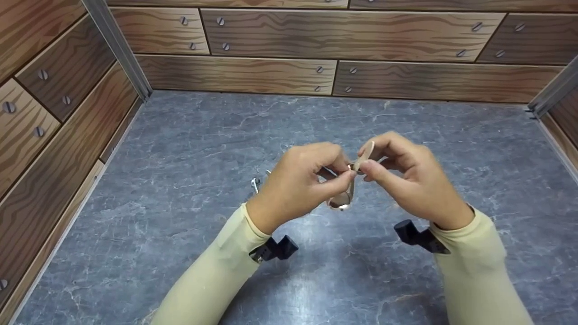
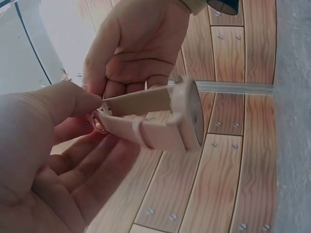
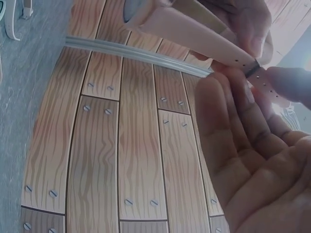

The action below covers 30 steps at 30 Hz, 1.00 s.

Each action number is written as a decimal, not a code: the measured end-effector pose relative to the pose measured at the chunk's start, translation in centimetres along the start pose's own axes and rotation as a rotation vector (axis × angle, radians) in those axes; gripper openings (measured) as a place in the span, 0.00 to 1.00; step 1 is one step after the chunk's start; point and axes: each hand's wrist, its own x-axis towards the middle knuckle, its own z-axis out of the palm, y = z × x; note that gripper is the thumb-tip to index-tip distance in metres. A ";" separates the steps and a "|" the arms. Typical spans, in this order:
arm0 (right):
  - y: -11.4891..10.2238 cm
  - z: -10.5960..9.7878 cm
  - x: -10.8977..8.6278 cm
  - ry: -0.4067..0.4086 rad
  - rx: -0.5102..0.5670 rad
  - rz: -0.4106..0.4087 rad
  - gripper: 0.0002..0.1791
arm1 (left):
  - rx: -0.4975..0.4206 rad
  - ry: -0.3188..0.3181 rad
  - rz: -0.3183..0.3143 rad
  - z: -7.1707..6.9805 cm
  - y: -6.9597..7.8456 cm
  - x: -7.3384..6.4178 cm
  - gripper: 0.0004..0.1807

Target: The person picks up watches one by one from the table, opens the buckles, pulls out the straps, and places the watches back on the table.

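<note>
Both hands hold a wristwatch with a pale pink strap (image 2: 163, 133) in the air above the table. My left hand (image 1: 300, 180) pinches the strap by its buckle (image 3: 253, 69). My right hand (image 1: 420, 180) holds the strap's free end (image 1: 365, 153) between thumb and fingers. In the right wrist view this end, with its row of holes, runs through the buckle. The strap forms a loop, and the watch case (image 2: 194, 114) hangs at its far side from the fingers. A strap keeper (image 2: 141, 133) sits partway along one band.
On the table (image 1: 180, 253), partly behind the left hand, lies a small shiny metal item (image 1: 255, 185). Wood-patterned walls (image 1: 352, 36) stand at the back and sides. Black wrist cameras (image 1: 284, 247) sit on both sleeves.
</note>
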 end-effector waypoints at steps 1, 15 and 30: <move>0.0 0.0 0.0 -0.001 -0.003 -0.004 0.06 | 0.006 0.009 0.009 0.0 0.0 0.0 0.08; -0.3 0.5 0.0 -0.033 0.021 0.014 0.14 | -0.268 0.105 -0.077 -0.1 0.1 -0.1 0.09; -0.2 0.5 0.1 -0.006 0.007 0.015 0.15 | -0.234 0.148 -0.094 -0.2 -0.2 0.1 0.10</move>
